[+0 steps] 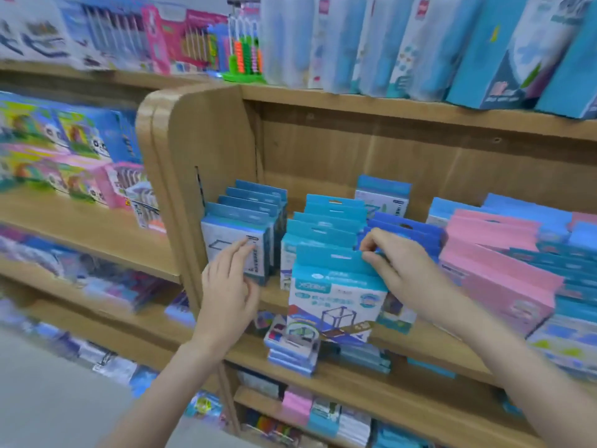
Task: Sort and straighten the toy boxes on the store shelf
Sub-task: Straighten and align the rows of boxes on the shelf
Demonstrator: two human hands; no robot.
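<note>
A wooden shelf (420,344) holds rows of small hang-tab toy boxes. My right hand (397,270) pinches the top right corner of the front teal-and-white box (336,302), which leans out over the shelf edge. Behind it stands a teal row (326,221). My left hand (231,282) has its fingers stretched out, touching the face of the front box of the left blue row (235,240). To the right stand dark blue boxes (410,232) and a pink row (497,263).
A rounded wooden side panel (193,163) bounds the shelf on the left. Tall blue boxes (452,43) and an abacus (245,56) stand on the shelf above. Flat boxes (290,347) lie on the shelf below. More blurred toy boxes fill the unit at left.
</note>
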